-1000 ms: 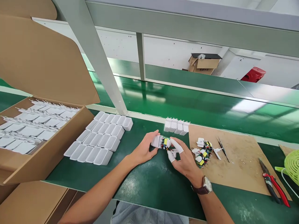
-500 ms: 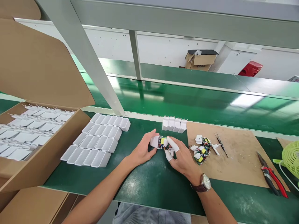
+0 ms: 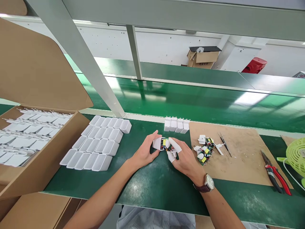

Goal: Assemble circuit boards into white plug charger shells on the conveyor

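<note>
My left hand [image 3: 145, 149] is closed around a white plastic charger housing [image 3: 157, 143], its open end turned to the right. A small circuit board [image 3: 165, 144] with a yellow transformer sits partly inside that open end. My right hand [image 3: 184, 157], with white finger cots on thumb and forefinger, grips the board's outer end, where a white piece shows between the fingers. Left of my hands stand rows of open white housings [image 3: 102, 161]. Beyond them, several chargers with plug pins [image 3: 176, 124] stand in a row.
A cardboard box [image 3: 45, 165] of white chargers stands at left. On a brown board [image 3: 240, 159] at right lie a pile of circuit boards [image 3: 205, 152], tweezers [image 3: 225, 144] and red-handled pliers [image 3: 276, 175]. A green fan [image 3: 296, 157] is at the right edge. A metal post [image 3: 95, 71] rises behind the table.
The circuit board appears slightly deeper in the housing, and my right hand has shifted a little left. The camera view has moved slightly.
</note>
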The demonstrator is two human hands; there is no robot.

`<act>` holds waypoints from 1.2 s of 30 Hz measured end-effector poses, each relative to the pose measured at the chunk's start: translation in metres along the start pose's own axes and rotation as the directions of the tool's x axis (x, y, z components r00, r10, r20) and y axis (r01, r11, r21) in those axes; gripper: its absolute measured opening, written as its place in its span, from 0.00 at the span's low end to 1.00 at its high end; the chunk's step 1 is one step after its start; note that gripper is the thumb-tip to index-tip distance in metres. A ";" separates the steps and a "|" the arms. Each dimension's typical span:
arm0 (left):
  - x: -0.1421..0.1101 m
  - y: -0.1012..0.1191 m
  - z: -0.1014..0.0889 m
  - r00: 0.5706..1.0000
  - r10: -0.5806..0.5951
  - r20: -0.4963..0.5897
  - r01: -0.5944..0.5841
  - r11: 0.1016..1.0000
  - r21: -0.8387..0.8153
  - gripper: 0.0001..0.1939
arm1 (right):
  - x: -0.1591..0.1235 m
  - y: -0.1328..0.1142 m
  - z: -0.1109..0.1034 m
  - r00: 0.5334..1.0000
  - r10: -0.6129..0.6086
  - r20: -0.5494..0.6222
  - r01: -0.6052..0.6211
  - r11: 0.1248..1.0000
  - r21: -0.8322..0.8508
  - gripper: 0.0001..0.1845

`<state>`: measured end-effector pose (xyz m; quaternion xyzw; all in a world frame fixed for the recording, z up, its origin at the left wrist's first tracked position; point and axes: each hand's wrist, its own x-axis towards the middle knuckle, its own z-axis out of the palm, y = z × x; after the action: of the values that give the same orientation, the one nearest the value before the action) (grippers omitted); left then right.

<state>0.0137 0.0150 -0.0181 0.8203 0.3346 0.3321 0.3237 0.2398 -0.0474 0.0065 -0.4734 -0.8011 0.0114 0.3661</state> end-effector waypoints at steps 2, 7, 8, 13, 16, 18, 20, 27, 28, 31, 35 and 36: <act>0.000 -0.002 0.001 1.000 -0.007 -0.003 0.007 1.000 -0.005 0.43 | 0.000 0.000 -0.001 1.000 0.008 0.009 -0.008 1.000 0.008 0.39; 0.000 -0.003 0.001 1.000 -0.003 -0.003 0.003 1.000 0.001 0.43 | 0.000 0.001 -0.001 1.000 0.013 0.008 -0.013 1.000 0.014 0.38; 0.000 -0.003 0.001 1.000 -0.004 0.000 0.004 1.000 0.002 0.43 | 0.000 0.002 -0.001 1.000 0.012 0.009 -0.012 1.000 0.010 0.38; 0.001 -0.001 0.002 1.000 -0.009 0.000 0.009 1.000 -0.003 0.42 | -0.001 0.003 -0.002 1.000 0.009 0.014 -0.009 1.000 -0.006 0.38; 0.001 0.000 0.002 1.000 -0.007 -0.002 0.007 1.000 -0.001 0.42 | -0.001 0.004 -0.002 1.000 0.014 0.017 -0.014 1.000 0.003 0.38; 0.001 0.000 0.002 1.000 -0.008 -0.001 0.008 1.000 0.002 0.42 | 0.000 0.004 -0.003 1.000 0.017 0.021 -0.017 1.000 0.005 0.38; 0.002 0.000 0.002 1.000 -0.013 -0.001 0.013 1.000 0.000 0.41 | 0.000 0.005 -0.003 0.999 0.020 0.025 -0.020 1.000 0.007 0.37; 0.002 -0.002 0.004 1.000 0.000 -0.007 0.000 1.000 -0.006 0.43 | 0.001 0.006 -0.006 1.000 -0.002 0.017 0.002 1.000 0.029 0.39; 0.001 -0.002 0.004 1.000 -0.003 -0.007 0.002 1.000 -0.005 0.43 | 0.001 0.006 -0.006 1.000 -0.004 0.020 0.004 1.000 0.030 0.39; 0.001 -0.002 0.004 1.000 -0.013 -0.009 0.013 1.000 -0.007 0.43 | 0.001 0.006 -0.007 1.000 0.001 0.030 -0.002 0.999 0.033 0.39; 0.001 -0.002 0.004 1.000 -0.012 -0.009 0.012 1.000 -0.001 0.42 | 0.002 0.006 -0.006 1.000 0.006 0.029 -0.006 1.000 0.023 0.38; 0.001 -0.001 0.003 1.000 -0.010 -0.008 0.010 1.000 0.002 0.42 | 0.002 0.006 -0.006 1.000 0.006 0.025 -0.007 1.000 0.021 0.37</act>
<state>0.0162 0.0155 -0.0207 0.8176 0.3404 0.3333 0.3234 0.2474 -0.0447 0.0097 -0.4719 -0.8039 0.0271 0.3610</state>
